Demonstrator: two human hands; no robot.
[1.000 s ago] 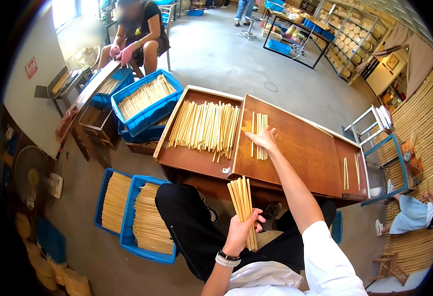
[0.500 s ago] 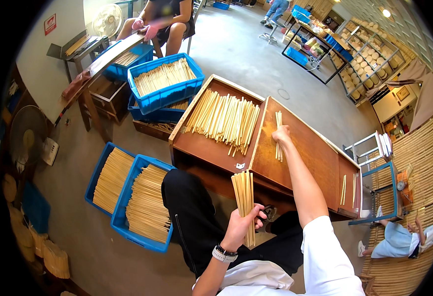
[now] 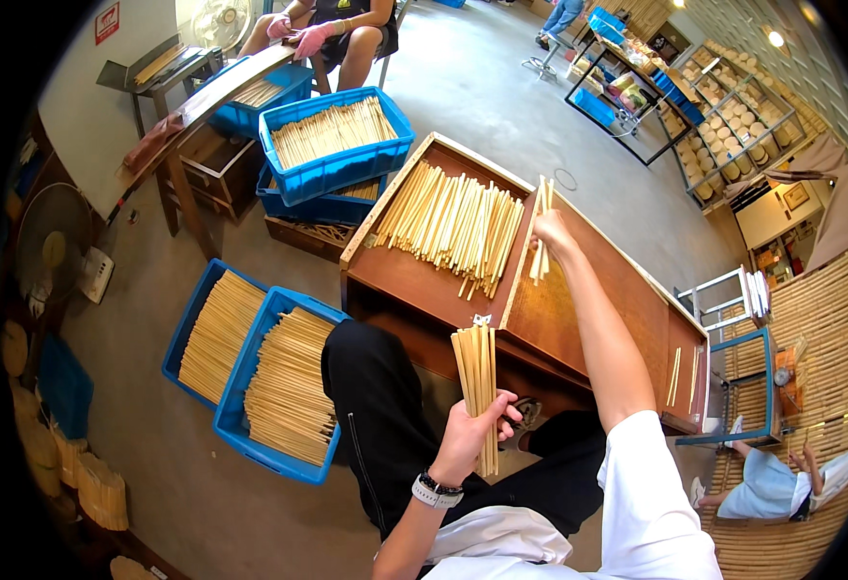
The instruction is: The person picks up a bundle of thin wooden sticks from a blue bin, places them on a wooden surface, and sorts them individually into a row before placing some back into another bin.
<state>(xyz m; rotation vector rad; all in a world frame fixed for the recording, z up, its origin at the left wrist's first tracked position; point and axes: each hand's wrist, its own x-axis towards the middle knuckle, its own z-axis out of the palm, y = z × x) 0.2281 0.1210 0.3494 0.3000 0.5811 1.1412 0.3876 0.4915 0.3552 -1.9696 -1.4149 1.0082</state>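
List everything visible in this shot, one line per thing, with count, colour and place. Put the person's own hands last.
Brown wooden sorting tray: one, two compartments, in front of the person.
Loose pale bamboo sticks: one pile, left compartment.
Spare pale sticks: a few, right end of the tray.
Blue plastic crates of sticks on the floor: two, left of the person's knee.
Blue plastic crates stacked beyond the tray: at least two, the top one full of sticks.
Grey standing fan: one, far left.
Seated co-worker in pink gloves: one, top of the picture.
Metal shelving rack with round items: one, upper right.
Left hand: holds an upright bundle of pale sticks over the lap.
Right hand: grips a few sticks at the tray's divider.
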